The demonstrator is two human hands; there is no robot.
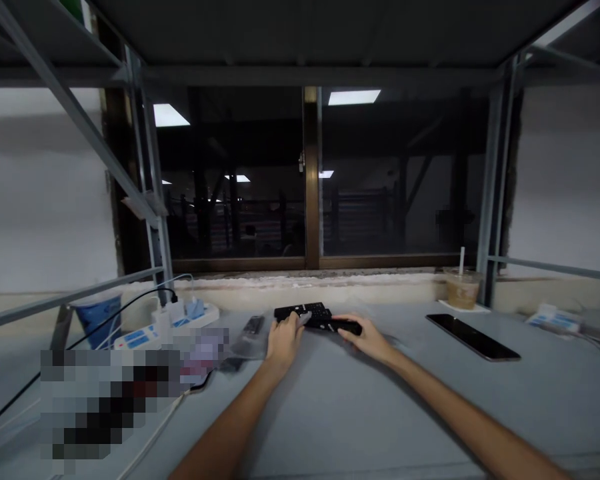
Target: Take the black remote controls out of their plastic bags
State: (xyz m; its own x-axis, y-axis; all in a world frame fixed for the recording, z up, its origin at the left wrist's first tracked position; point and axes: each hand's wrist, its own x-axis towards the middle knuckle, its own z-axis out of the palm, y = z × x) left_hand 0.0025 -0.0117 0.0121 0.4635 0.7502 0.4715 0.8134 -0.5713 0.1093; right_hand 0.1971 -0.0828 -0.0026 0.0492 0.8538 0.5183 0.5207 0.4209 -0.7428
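Black remote controls (319, 310) with rows of small buttons lie close together at the far middle of the table. My right hand (370, 339) is closed on the end of a black remote control (347, 326), at the near right of this group. My left hand (282, 340) is at the group's left side, its fingers closed around a small greyish piece (305, 319) that is too blurred to name. The left fingers overlap the remotes and partly hide them. Left of that hand lies a dark remote-like thing (254, 325) with clear plastic around it.
A black phone (473, 337) lies at the right, below an iced drink cup (463, 290) with a straw. White power strips (200, 315) with plugs and cables stand at the left, near a blue container (97, 321). Metal frame posts (497, 173) rise on both sides before a window.
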